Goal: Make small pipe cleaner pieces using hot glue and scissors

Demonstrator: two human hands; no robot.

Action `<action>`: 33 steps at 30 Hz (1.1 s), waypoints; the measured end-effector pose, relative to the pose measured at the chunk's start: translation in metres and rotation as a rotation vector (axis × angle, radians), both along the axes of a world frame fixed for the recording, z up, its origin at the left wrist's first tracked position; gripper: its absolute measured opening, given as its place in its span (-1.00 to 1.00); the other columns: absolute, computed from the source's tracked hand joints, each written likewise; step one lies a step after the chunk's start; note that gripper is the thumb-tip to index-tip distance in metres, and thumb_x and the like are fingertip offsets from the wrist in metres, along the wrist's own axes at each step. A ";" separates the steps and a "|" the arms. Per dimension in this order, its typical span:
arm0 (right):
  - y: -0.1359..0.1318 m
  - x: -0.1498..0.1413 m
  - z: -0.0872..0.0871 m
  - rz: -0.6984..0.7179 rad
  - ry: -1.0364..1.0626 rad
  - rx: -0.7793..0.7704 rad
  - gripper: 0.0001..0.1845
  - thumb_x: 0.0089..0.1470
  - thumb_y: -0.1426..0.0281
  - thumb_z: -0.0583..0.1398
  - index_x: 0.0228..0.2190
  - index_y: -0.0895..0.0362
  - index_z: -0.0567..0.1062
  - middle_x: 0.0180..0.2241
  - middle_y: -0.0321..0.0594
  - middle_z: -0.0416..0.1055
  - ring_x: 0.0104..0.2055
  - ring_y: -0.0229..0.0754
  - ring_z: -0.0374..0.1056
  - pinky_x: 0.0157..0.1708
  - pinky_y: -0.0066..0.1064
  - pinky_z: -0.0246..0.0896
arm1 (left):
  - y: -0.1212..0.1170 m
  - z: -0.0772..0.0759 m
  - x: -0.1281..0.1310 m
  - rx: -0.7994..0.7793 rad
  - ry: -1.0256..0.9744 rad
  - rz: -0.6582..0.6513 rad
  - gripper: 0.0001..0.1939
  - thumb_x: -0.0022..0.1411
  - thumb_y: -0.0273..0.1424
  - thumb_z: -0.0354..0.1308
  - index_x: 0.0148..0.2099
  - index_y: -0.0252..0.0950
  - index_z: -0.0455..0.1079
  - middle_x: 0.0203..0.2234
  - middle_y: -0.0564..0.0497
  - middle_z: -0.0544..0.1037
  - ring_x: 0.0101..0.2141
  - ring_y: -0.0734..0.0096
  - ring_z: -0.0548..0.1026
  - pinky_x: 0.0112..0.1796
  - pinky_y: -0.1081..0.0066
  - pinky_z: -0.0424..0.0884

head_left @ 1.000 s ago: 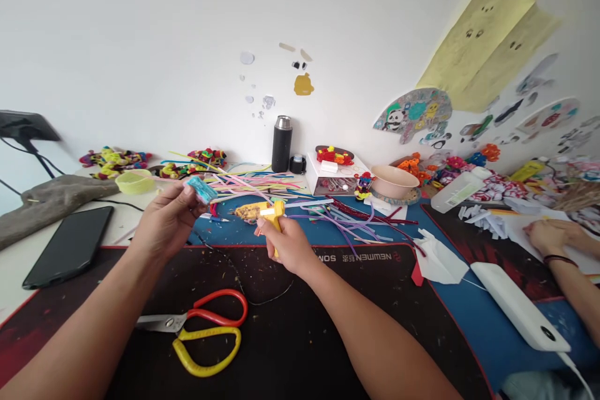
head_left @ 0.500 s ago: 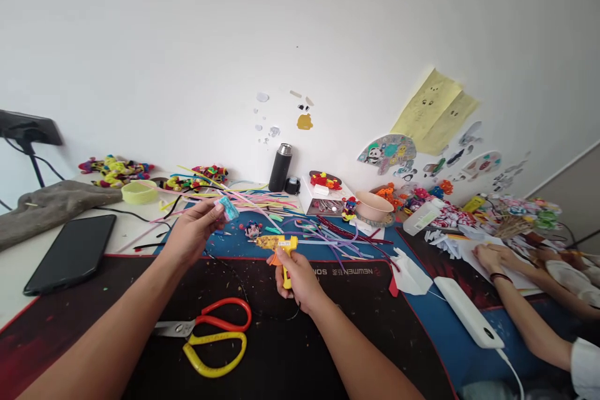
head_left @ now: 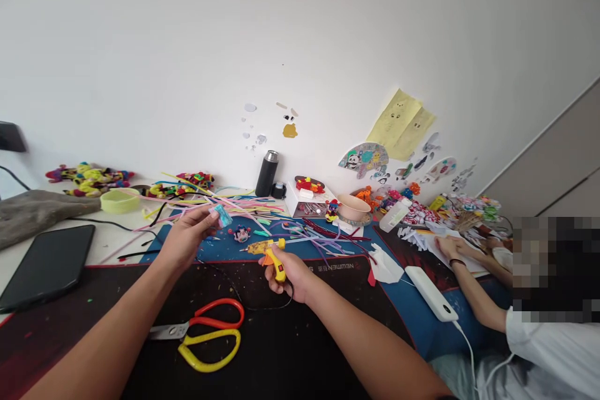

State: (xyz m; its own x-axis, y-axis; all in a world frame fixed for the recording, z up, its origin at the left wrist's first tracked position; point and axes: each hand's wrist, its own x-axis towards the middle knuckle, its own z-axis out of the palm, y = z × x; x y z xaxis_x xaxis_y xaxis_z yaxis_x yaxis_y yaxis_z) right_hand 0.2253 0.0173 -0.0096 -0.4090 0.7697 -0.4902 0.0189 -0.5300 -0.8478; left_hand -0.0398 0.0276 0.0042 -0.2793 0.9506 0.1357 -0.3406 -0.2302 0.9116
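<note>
My left hand [head_left: 190, 231] pinches a small turquoise and pink piece [head_left: 224, 215] between thumb and fingertips, raised over the back of the blue mat; its kind I cannot make out. In my right hand [head_left: 285, 272] is a yellow hot glue gun [head_left: 265, 248], gripped by the handle, its nozzle pointing left and a glue stick out of its rear. A small round pinkish figure [head_left: 240, 234] lies just beyond the nozzle. Large scissors [head_left: 206, 331] with one red and one yellow handle lie on the black mat [head_left: 281, 350] between my forearms.
Pipe cleaners [head_left: 309, 231] are strewn across the back. Behind them stand a black flask [head_left: 267, 175] and a pink bowl [head_left: 354, 207]. A phone [head_left: 47, 262] lies left, a white power bank [head_left: 431, 294] right. Farther right, a co-worker's hands [head_left: 452, 249] rest over paper.
The view has swung right, bringing more of the co-worker into sight. The glue gun has turned in my right hand, so its handle's back shows more. Both hands keep their hold.
</note>
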 end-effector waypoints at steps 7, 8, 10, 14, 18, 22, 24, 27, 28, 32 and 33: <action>-0.005 0.004 0.009 0.101 -0.127 -0.004 -0.31 0.56 0.04 -0.20 -0.17 0.24 0.51 -0.55 -0.21 0.49 -0.68 -0.28 0.41 -0.75 -0.55 0.04 | 0.002 -0.005 0.003 -0.025 0.018 -0.023 -0.44 -0.29 0.04 0.64 -0.35 -0.26 0.65 -0.50 0.01 0.61 -0.44 0.35 0.51 -0.41 0.45 0.42; -0.006 0.005 0.011 0.139 -0.166 0.019 -0.31 0.56 0.05 -0.21 -0.17 0.24 0.51 -0.54 -0.18 0.51 -0.67 -0.25 0.44 -0.75 -0.54 0.05 | 0.002 -0.006 0.003 -0.028 0.022 -0.024 -0.44 -0.29 0.04 0.64 -0.35 -0.26 0.65 -0.50 0.00 0.61 -0.43 0.35 0.51 -0.41 0.45 0.42; -0.008 0.008 0.016 0.220 -0.267 0.087 -0.34 0.55 0.05 -0.20 -0.18 0.22 0.49 -0.54 -0.16 0.53 -0.67 -0.22 0.45 -0.76 -0.53 0.05 | 0.003 -0.008 0.003 -0.031 0.030 -0.028 -0.44 -0.28 0.05 0.64 -0.35 -0.26 0.64 -0.48 0.00 0.61 -0.43 0.35 0.51 -0.42 0.45 0.42; -0.013 0.020 0.031 0.355 -0.571 0.292 -0.34 0.54 0.03 -0.15 -0.35 0.17 0.48 -0.62 -0.23 0.45 -0.68 -0.25 0.41 -0.69 -0.52 0.15 | 0.004 -0.011 0.002 -0.034 0.056 -0.051 -0.45 -0.25 0.04 0.63 -0.32 -0.25 0.65 -0.47 -0.01 0.62 -0.43 0.33 0.51 -0.42 0.43 0.43; -0.014 0.034 0.044 0.480 -0.867 0.533 -0.40 0.47 0.02 0.02 -0.49 0.14 0.45 -0.66 -0.28 0.40 -0.66 -0.26 0.39 -0.60 -0.49 0.17 | 0.006 -0.014 0.001 -0.027 0.102 -0.063 -0.46 -0.20 0.05 0.61 -0.31 -0.24 0.65 -0.47 -0.01 0.61 -0.42 0.31 0.51 -0.40 0.42 0.44; -0.002 0.039 0.048 0.418 -1.073 0.855 -0.53 0.41 0.04 0.14 -0.36 0.12 0.56 -0.51 -0.24 0.52 -0.48 -0.21 0.44 -0.51 -0.43 0.05 | 0.007 -0.016 0.002 -0.019 0.143 -0.071 -0.47 -0.17 0.07 0.59 -0.33 -0.24 0.64 -0.47 -0.01 0.61 -0.41 0.30 0.51 -0.39 0.40 0.44; 0.011 0.036 0.049 0.381 -1.099 0.936 -0.57 0.40 0.06 0.16 -0.30 0.12 0.59 -0.39 -0.20 0.58 -0.35 -0.18 0.46 -0.46 -0.40 0.01 | 0.006 -0.015 0.002 -0.028 0.148 -0.072 -0.46 -0.18 0.07 0.59 -0.33 -0.23 0.64 -0.47 -0.01 0.61 -0.40 0.30 0.51 -0.38 0.40 0.44; 0.032 0.023 0.049 0.374 -1.122 1.015 -0.65 0.39 0.09 0.19 -0.20 0.08 0.63 -0.30 -0.22 0.62 -0.29 -0.17 0.47 -0.42 -0.39 0.01 | 0.004 -0.012 0.004 -0.044 0.147 -0.076 -0.46 -0.21 0.09 0.60 -0.34 -0.22 0.64 -0.49 0.00 0.61 -0.41 0.31 0.49 -0.37 0.40 0.42; 0.039 0.018 0.048 0.377 -1.130 1.037 -0.67 0.38 0.10 0.20 -0.18 0.06 0.63 -0.27 -0.22 0.63 -0.25 -0.16 0.48 -0.40 -0.39 0.03 | 0.004 -0.010 0.005 -0.045 0.149 -0.080 -0.46 -0.22 0.09 0.59 -0.36 -0.22 0.64 -0.50 0.01 0.60 -0.41 0.32 0.49 -0.37 0.41 0.42; 0.061 -0.006 0.041 0.414 -1.165 1.088 -0.74 0.38 0.17 0.21 -0.12 0.03 0.64 -0.19 -0.21 0.65 -0.14 -0.08 0.53 -0.32 -0.39 0.14 | 0.000 -0.005 0.008 -0.050 0.161 -0.091 -0.47 -0.23 0.11 0.59 -0.41 -0.22 0.62 -0.52 0.01 0.59 -0.44 0.34 0.46 -0.38 0.40 0.40; 0.065 -0.012 0.038 0.432 -1.173 1.092 -0.75 0.38 0.18 0.21 -0.11 0.03 0.64 -0.18 -0.20 0.66 -0.12 -0.07 0.53 -0.31 -0.38 0.17 | -0.001 -0.004 0.009 -0.054 0.161 -0.090 -0.46 -0.23 0.11 0.59 -0.41 -0.21 0.62 -0.52 0.01 0.59 -0.45 0.33 0.46 -0.39 0.39 0.40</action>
State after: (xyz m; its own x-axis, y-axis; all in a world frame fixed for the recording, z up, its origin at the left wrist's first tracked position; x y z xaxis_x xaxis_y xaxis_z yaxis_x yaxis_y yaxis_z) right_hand 0.2132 0.0824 0.0284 -0.4917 0.8708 -0.0064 0.8518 0.4794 -0.2112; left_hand -0.0309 0.0266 0.0005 -0.1719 0.9777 0.1202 -0.2066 -0.1551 0.9660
